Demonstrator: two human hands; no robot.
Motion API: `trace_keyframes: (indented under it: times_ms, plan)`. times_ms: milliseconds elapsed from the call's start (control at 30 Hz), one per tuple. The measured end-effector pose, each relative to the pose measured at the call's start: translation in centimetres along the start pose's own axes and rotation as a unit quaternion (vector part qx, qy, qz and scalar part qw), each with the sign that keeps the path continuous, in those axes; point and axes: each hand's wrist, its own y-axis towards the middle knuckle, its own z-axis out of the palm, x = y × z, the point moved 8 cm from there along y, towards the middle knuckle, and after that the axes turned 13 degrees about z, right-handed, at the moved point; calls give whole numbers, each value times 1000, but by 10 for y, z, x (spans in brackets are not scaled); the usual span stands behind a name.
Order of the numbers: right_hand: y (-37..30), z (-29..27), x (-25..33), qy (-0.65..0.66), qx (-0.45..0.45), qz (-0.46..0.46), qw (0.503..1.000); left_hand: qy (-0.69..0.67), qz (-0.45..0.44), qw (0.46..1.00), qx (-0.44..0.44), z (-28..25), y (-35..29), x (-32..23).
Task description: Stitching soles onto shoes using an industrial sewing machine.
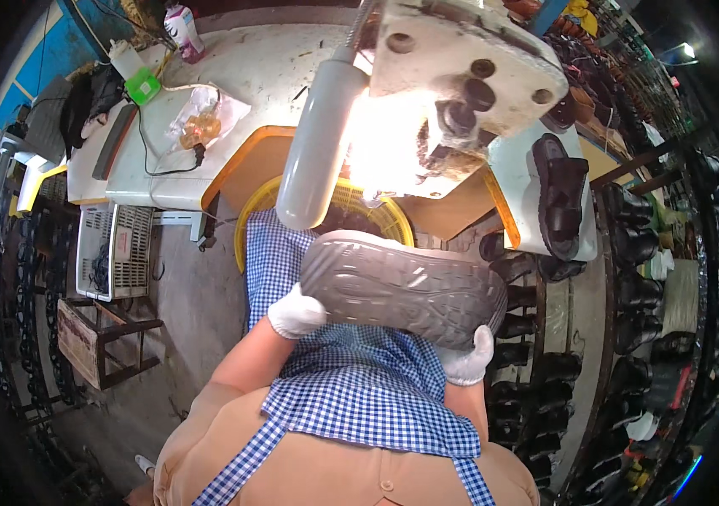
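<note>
The left forearm (246, 358) slanted up toward 1 o'clock, and its white-gloved left hand (296, 313) was closed on the grey sole (402, 291) at the sole's 8 o'clock, most of the fingers hidden. The sole was held crosswise in front of the blue checked apron (368, 392), tread toward the camera, with the pale machine head (461, 72) at its 12 to 1 o'clock. Between its 4 and 5 o'clock, the white-gloved right hand (467, 361) gripped the near edge, thumb upright, its forearm pointing almost to 12.
</note>
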Motion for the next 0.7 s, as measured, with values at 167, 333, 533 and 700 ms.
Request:
trace_keyframes:
  times_ms: [167, 333, 533, 700]
  plan:
    - [17, -11, 38, 23, -33, -85, 996, 80, -89, 992, 24, 9, 23, 20]
    - [35, -26, 66, 42, -39, -111, 992, 76, -68, 995, 20, 12, 59, 18]
    - [28, -1, 66, -24, 7, -107, 994, 72, -1, 997, 42, 4, 64, -6]
    - [23, 18, 65, -89, -29, -110, 989, 66, 20, 998, -4, -17, 51, -12]
